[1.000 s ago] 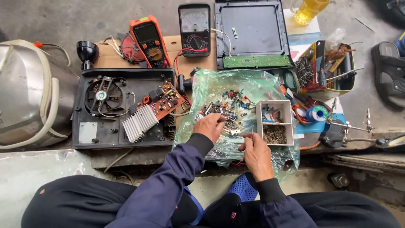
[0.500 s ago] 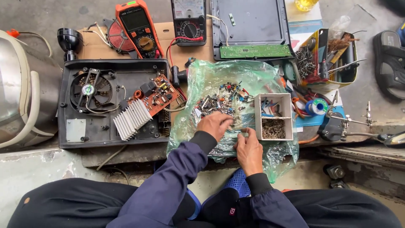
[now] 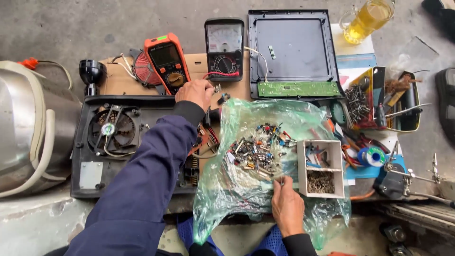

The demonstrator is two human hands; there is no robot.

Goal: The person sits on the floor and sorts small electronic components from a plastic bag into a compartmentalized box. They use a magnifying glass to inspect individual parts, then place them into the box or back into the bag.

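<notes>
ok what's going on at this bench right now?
A person sits over an opened appliance base with a fan. Their left hand reaches up by the probe leads, below the two multimeters. The right hand pinches a small part at the edge of a pile of loose components on a green plastic bag, beside a small divided box.

Left hand [image 3: 195, 92]: moved off the heap of small electronic parts [image 3: 258, 151], where it lay half a second ago, toward eleven o'clock; now at the far edge of the opened appliance casing [image 3: 87, 156], just below the analogue meter [image 3: 224, 47], sleeve crossing the circuit board. Right hand [image 3: 286, 206]: shifted slightly toward six o'clock, fingertips at the heap's near edge beside the white divided box [image 3: 322, 166]. Camera view: closer.
</notes>
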